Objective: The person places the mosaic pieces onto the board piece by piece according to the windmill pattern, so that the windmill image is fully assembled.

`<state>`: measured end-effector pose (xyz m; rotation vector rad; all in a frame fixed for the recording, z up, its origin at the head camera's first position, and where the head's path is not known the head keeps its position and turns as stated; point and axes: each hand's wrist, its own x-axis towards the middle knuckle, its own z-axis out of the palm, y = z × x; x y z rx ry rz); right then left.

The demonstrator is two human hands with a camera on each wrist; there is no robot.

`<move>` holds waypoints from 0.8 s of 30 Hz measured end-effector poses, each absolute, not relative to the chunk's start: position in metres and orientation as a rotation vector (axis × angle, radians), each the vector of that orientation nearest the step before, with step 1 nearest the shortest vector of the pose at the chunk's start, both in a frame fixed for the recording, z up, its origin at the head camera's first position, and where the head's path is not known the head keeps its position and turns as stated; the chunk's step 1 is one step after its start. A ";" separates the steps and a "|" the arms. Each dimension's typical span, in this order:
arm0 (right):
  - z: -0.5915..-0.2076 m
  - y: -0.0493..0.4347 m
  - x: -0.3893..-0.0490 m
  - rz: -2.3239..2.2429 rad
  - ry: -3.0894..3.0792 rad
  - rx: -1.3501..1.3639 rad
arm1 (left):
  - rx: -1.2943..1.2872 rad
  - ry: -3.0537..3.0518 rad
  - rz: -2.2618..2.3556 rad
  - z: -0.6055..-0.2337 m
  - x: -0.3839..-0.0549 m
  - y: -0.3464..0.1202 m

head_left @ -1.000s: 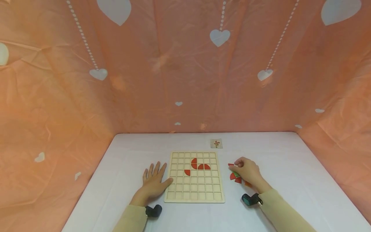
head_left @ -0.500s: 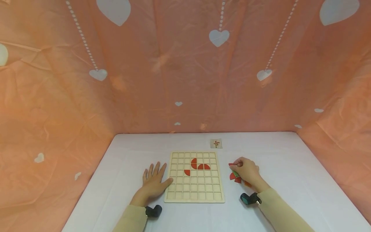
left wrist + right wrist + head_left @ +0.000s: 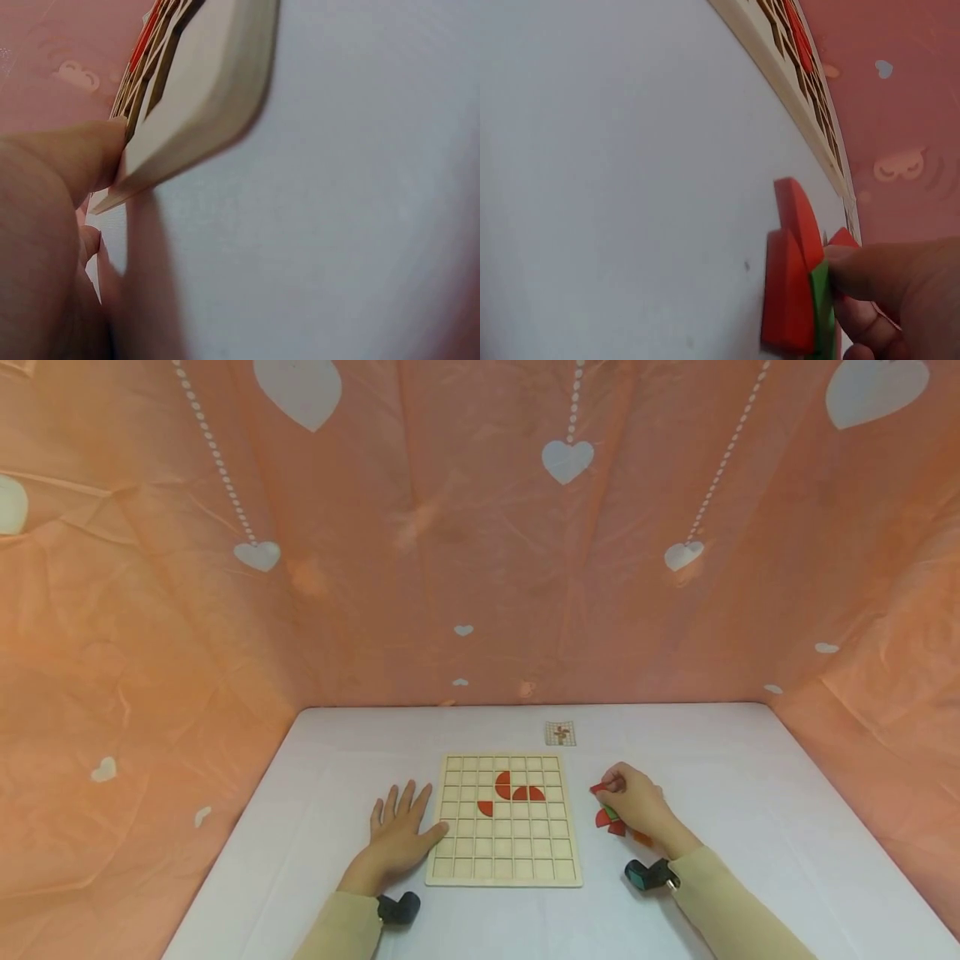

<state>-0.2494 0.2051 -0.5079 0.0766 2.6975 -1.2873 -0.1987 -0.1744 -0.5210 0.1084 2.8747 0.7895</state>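
My left hand [image 3: 396, 842] rests on the white table with fingers spread, its thumb on the left edge of a wooden grid board [image 3: 504, 883]. In the left wrist view the thumb touches the rim of the board [image 3: 217, 112]. Several red quarter-round pieces, among them one lower-left piece [image 3: 486, 809], sit in the grid's squares. To the right of the board, my right hand [image 3: 639, 800] pinches a red piece [image 3: 597, 787] between thumb and fingers. Below its fingers lie a green piece [image 3: 611, 813] and loose red pieces [image 3: 603, 818], also near the thumb in the right wrist view.
A small card [image 3: 560, 733] with a grid and a red pinwheel-like picture lies behind the board. An orange piece [image 3: 642, 838] is partly covered by the right wrist. Orange cloth with pale hearts [image 3: 567, 462] hangs around the table.
The red piece at my right fingertips has turned from lying level to a slant, and the fingers have shifted slightly. My left hand and the board stay in place.
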 end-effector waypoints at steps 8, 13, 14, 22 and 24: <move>-0.507 0.208 -0.249 -1.295 2.633 0.011 | 0.106 2.876 0.805 -0.520 -0.198 -0.174; -0.503 0.208 -0.248 -1.292 2.617 -0.005 | 0.102 2.880 0.799 -0.522 -0.198 -0.174; -0.501 0.208 -0.248 -1.291 2.616 -0.009 | 0.102 2.881 0.797 -0.523 -0.198 -0.174; -0.489 0.205 -0.249 -1.247 2.655 -0.144 | 0.104 2.898 0.767 -0.524 -0.200 -0.176; -0.487 0.204 -0.248 -1.252 2.643 -0.207 | 0.104 2.902 0.759 -0.525 -0.200 -0.176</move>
